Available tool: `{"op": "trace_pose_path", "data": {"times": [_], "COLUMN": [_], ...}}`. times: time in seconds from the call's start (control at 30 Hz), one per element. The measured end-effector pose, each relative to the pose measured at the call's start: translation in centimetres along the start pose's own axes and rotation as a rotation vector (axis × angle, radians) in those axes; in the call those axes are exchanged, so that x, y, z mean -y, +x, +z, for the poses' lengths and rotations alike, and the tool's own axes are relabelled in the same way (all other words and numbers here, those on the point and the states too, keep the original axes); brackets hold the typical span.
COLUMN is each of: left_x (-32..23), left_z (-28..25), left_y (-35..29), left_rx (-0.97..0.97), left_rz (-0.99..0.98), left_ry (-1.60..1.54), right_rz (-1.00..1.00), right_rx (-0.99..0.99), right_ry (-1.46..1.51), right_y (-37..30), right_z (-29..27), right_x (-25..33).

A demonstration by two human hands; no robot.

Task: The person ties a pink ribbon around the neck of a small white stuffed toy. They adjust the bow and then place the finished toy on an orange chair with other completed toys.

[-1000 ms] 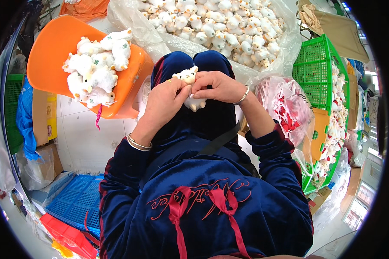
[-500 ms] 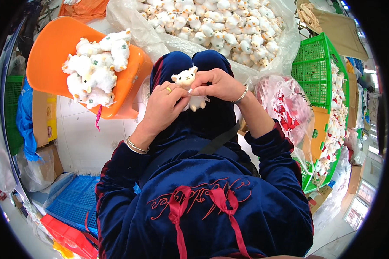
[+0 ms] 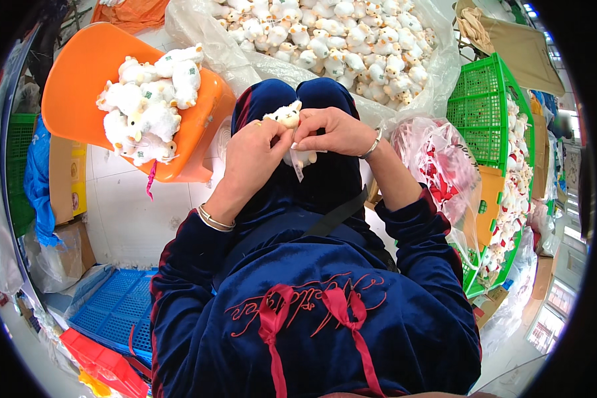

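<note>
A small white plush animal toy (image 3: 286, 116) with a cream head and dark eyes sits upright over my lap, between my hands. At its neck is a thin pale ribbon (image 3: 299, 170), one end hanging down its front. My left hand (image 3: 253, 154), wearing a ring, is closed in a pinch on the ribbon at the toy's left side. My right hand (image 3: 338, 131) pinches the ribbon between thumb and forefinger, close to my left fingertips. My fingers cover much of the toy's body and the exact crossing of the ribbon.
Several similar plush toys (image 3: 149, 109) lie on an orange chair (image 3: 73, 73) at the left. A large clear bag (image 3: 259, 74) full of them stands ahead. On the right are a bag with red pieces (image 3: 438, 166) and a green crate (image 3: 474, 109). Blue crates (image 3: 113, 305) stand lower left.
My left hand has turned, its fingers now closer to the toy's neck. The toy sits lower behind my fingers, and the ribbon end now hangs down in front instead of at the right.
</note>
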State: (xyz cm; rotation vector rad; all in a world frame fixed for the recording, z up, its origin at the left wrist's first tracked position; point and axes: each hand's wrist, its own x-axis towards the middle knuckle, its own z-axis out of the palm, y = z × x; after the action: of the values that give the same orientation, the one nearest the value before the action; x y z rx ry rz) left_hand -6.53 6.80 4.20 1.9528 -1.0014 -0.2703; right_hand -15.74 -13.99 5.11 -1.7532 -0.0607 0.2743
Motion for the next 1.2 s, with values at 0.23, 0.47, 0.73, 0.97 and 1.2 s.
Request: {"op": "trace_pose_path", "data": {"times": [0.23, 0.47, 0.73, 0.97, 1.2], "left_x": [0.5, 2.1, 3.1, 2.5, 2.2], "left_z": [1.0, 0.9, 0.9, 0.7, 1.0], "left_y": [-0.4, -0.9, -0.7, -0.8, -1.0], "left_rx": [-0.054, -0.043, 0.036, 0.100, 0.093], "left_rz": [-0.047, 0.241, 0.276, 0.079, 0.005], "left_ry": [-0.235, -0.204, -0.294, -0.347, -0.368], "right_rz": [0.105, 0.108, 0.313, 0.299, 0.281], "right_rx": [-0.080, -0.116, -0.001, 0.024, 0.057], "right_ry": [-0.116, -0.189, -0.052, -0.072, -0.132], "right_y": [0.6, 1.0, 1.2, 1.3, 1.3], "right_z": [1.1, 1.3, 0.3, -0.1, 0.0], "right_x": [0.7, -0.5, 0.5, 0.5, 0.7]}}
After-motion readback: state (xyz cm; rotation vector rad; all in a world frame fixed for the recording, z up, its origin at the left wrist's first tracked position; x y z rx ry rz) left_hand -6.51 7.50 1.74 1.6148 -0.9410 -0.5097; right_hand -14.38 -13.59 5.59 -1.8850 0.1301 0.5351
